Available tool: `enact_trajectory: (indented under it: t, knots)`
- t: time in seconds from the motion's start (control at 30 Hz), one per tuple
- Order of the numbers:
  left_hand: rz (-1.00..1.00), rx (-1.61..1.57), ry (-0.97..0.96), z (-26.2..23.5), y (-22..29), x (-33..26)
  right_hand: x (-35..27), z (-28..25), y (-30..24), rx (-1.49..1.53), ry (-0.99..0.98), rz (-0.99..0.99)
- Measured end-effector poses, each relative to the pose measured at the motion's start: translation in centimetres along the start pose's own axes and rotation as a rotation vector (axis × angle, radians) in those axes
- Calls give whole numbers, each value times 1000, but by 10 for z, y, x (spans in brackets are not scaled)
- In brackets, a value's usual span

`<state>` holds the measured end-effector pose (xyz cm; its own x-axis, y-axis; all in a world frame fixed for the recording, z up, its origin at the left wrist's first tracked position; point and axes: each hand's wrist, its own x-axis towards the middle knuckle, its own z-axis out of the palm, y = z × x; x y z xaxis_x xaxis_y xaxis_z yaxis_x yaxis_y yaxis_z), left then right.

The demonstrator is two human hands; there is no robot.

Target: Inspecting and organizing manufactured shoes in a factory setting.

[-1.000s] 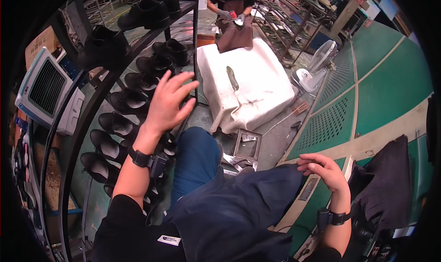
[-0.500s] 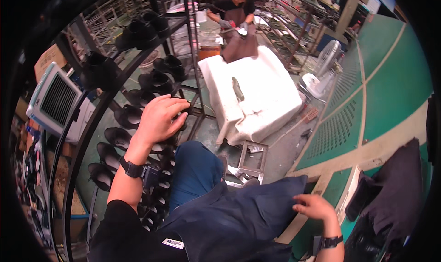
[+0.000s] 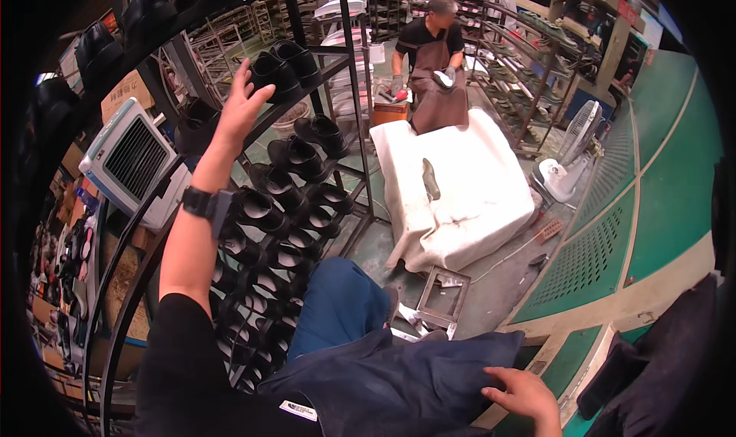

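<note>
Left hand [image 3: 239, 109]: fingers spread wide, holding nothing, raised just beside a pair of black leather shoes [image 3: 285, 66] on an upper shelf of the black metal shoe rack [image 3: 349, 100]. Right hand [image 3: 527, 393]: fingers loosely extended, resting flat on the dark blue apron [image 3: 399, 379] over the lap. Beyond, a white padded table [image 3: 460, 199] carries a single shoe sole [image 3: 430, 179].

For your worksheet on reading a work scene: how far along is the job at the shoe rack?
Done: the black metal rack already carries rows of black shoes on its lower tiers. In hand: the left hand reaches up, open, toward a black shoe on an upper shelf, not gripping it; the right hand rests on the dark apron. Left: cannot tell.
</note>
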<state>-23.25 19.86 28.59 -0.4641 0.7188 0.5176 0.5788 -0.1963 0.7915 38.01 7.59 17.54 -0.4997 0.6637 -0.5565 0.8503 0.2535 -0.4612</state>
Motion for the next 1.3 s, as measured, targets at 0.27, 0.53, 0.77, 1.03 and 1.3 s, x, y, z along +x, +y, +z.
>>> enact_trajectory:
  t: [0.27,0.53,0.77,1.03,1.3]
  knots:
    - [-420,1067,68,51,-80,64,3,-3,5,-32,50,60]
    - [-353,1269,-22,56,-79,65,-3,2,-1,116,97,-81]
    - [-458,1240,-147,50,-79,70,-2,1,5,64,94,-53]
    - [-176,1416,-213,48,-89,67,-2,0,6,19,83,-29]
    - [-67,1296,-57,51,-84,57,0,-4,-3,85,52,37]
